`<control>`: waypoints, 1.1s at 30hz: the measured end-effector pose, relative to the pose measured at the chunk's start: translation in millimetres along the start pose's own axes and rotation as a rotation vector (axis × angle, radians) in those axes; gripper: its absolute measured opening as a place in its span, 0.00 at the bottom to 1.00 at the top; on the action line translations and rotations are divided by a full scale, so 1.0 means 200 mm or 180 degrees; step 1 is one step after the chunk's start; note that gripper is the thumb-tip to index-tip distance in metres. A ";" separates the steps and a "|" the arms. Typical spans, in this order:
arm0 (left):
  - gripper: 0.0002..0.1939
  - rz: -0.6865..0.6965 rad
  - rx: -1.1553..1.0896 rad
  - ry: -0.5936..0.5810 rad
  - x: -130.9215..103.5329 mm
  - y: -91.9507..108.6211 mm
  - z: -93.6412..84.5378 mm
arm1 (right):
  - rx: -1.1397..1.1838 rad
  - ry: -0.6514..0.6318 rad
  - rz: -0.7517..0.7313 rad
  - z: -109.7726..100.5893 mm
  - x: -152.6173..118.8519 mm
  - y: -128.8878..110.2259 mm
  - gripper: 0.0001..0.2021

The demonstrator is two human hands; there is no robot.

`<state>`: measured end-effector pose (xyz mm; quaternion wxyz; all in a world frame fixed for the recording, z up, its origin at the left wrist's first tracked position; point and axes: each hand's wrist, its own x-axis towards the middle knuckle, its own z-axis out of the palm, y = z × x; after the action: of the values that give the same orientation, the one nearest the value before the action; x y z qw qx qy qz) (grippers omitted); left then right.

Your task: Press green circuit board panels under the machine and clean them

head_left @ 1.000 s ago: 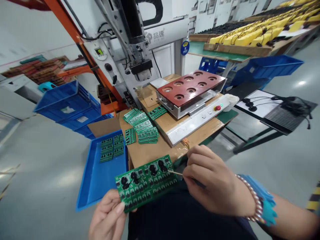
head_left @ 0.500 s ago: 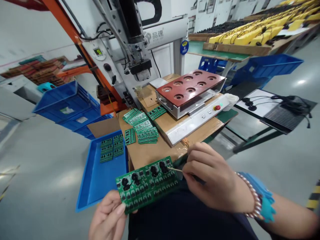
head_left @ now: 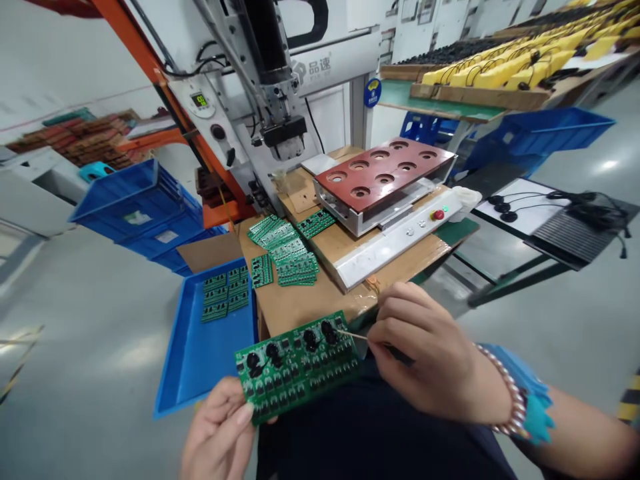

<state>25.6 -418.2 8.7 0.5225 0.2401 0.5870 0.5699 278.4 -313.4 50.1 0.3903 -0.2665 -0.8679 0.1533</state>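
My left hand (head_left: pixel 223 423) grips the lower left corner of a green circuit board (head_left: pixel 295 383), thumb on top. The board is tilted above my lap and bears several black blobs along its upper half. My right hand (head_left: pixel 420 353) pinches a thin pale stick (head_left: pixel 356 335), whose tip reaches the rightmost black blob. Behind the board, overlapping green boards (head_left: pixel 287 252) lie on the brown worktop (head_left: pixel 285 310). More small boards sit in a blue tray (head_left: pixel 193 363) at the left.
A machine head (head_left: pixel 285 133) hangs behind a red fixture plate (head_left: pixel 385 173) with round holes. In front of it runs a metal panel (head_left: pixel 395 240) with a red button. Stacked blue bins (head_left: pixel 135 217) stand left; black cables (head_left: pixel 590 210) lie on a stand at right.
The surroundings have shifted slightly in view. Both hands keep their holds, and the stick's tip has moved slightly at the rightmost black blob.
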 end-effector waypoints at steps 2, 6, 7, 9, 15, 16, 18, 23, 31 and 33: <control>0.05 0.0033 -0.0031 0.0008 0.00 0.00 0.00 | -0.0020 -0.0014 0.0004 0.00 -0.01 0.00 0.05; 0.06 0.0083 -0.0078 0.0005 0.01 0.01 0.01 | -0.0007 -0.0108 0.0041 -0.01 -0.01 -0.01 0.05; 0.05 0.0094 -0.0089 0.0000 0.01 0.01 0.01 | -0.0005 -0.0122 0.0046 -0.01 -0.02 -0.01 0.05; 0.05 0.0123 -0.0102 -0.0002 0.01 0.02 0.02 | 0.0000 -0.0105 0.0040 -0.02 -0.02 -0.01 0.05; 0.05 0.0096 -0.0105 0.0015 0.00 0.02 0.03 | 0.0013 -0.0124 0.0023 -0.01 -0.01 -0.03 0.06; 0.05 0.0100 -0.0095 0.0015 0.00 0.02 0.03 | 0.0015 -0.0141 0.0019 -0.01 -0.01 -0.03 0.06; 0.06 0.0120 -0.0073 0.0009 -0.01 0.02 0.03 | 0.0021 -0.0155 -0.0004 0.00 -0.01 -0.03 0.05; 0.06 0.0140 -0.0037 -0.0013 -0.01 0.03 0.04 | 0.0001 -0.0115 0.0004 -0.01 -0.01 -0.02 0.06; 0.04 0.0058 -0.0076 -0.0074 -0.02 0.02 0.01 | -0.0032 -0.0096 0.0066 -0.02 -0.02 -0.02 0.06; 0.04 0.0039 -0.0101 -0.0096 -0.02 0.01 0.01 | -0.0032 -0.0098 0.0074 -0.02 -0.02 -0.02 0.06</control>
<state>27.5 -420.1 12.4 0.5316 0.2439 0.5684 0.5787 282.0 -318.2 51.3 0.3738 -0.2761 -0.8714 0.1575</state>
